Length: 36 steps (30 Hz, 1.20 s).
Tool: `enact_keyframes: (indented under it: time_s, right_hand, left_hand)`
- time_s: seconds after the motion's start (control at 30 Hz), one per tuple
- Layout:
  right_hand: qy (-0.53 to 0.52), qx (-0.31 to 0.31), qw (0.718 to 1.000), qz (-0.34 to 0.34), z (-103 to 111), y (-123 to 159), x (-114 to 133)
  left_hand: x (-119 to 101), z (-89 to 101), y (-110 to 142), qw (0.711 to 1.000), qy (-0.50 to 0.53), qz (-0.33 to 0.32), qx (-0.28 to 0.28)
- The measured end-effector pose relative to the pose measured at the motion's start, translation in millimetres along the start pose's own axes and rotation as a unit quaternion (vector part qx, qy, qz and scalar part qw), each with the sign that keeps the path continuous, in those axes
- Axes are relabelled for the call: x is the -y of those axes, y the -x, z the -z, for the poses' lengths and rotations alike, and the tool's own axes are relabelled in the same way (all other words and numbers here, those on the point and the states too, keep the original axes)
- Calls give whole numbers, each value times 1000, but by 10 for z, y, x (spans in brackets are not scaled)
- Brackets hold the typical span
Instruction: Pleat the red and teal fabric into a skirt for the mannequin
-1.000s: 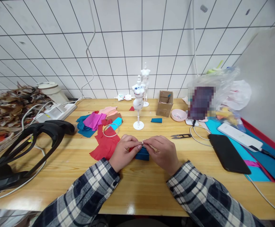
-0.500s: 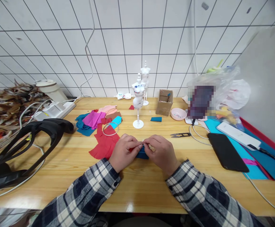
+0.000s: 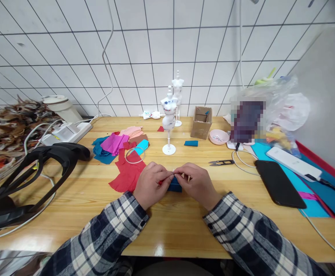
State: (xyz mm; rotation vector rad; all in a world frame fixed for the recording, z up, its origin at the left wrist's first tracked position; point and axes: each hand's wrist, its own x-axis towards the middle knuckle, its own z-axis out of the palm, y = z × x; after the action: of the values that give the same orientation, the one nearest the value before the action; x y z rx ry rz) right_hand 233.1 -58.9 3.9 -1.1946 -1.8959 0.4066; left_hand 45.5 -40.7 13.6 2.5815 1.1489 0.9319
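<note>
My left hand (image 3: 154, 184) and my right hand (image 3: 196, 184) meet over the front middle of the table. Thumb and fingertips are pinched together on each, almost touching at one spot. Whatever sits between the fingertips is too small to make out. Just below them lies a dark blue folded piece of crepe paper or cloth (image 3: 175, 186), partly covered by the fingers. Red crepe-like sheets (image 3: 128, 174) spread out left of my left hand, with a thin ring (image 3: 135, 161) over their upper part. Beyond the hands a small white mannequin (image 3: 169, 119) stands upright on its round base.
A second mannequin (image 3: 178, 90) stands behind. Further right are a cardboard box (image 3: 201, 124), a pink bowl (image 3: 218, 137) of small beads, thread snips (image 3: 221, 163) and a black phone (image 3: 279, 184). A black headset frame (image 3: 69, 168) and coloured scraps (image 3: 114, 145) occupy the left.
The camera view has shifted slightly. Both hands keep their pinch at the same spot, with only a slight shift of the fingers.
</note>
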Motion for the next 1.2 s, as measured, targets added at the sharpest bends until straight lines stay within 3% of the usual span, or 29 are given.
enact_keyframes:
  time_s: [0.2,0.37,0.53,0.63,0.7,0.87,1.0,1.2]
  right_hand:
    - [19,8,1000,-23,-4,-11,35]
    - [-55,-1,994,-98,-13,-45,61]
    - [-218,33,945,-240,-29,-68,58]
    - [-280,54,915,-284,-35,-64,32]
    - [-290,51,914,-280,-33,-56,16]
    - [-215,32,954,-205,-26,-39,0]
    - [-163,39,964,-206,-38,-36,-7]
    - [-117,40,973,-195,-28,-46,36]
  left_hand:
    - [-58,17,20,995,-86,-42,5]
    - [-55,19,30,995,-86,-52,0]
    - [-41,-6,32,998,-51,-36,-19]
    - [-26,-14,33,998,-43,-34,-23]
    - [-10,-9,30,998,-52,-32,-27]
    - [0,47,3,990,-130,-59,-5]
    - [-62,94,-10,975,-195,-105,20]
    - [-142,104,-8,969,-216,-114,24]
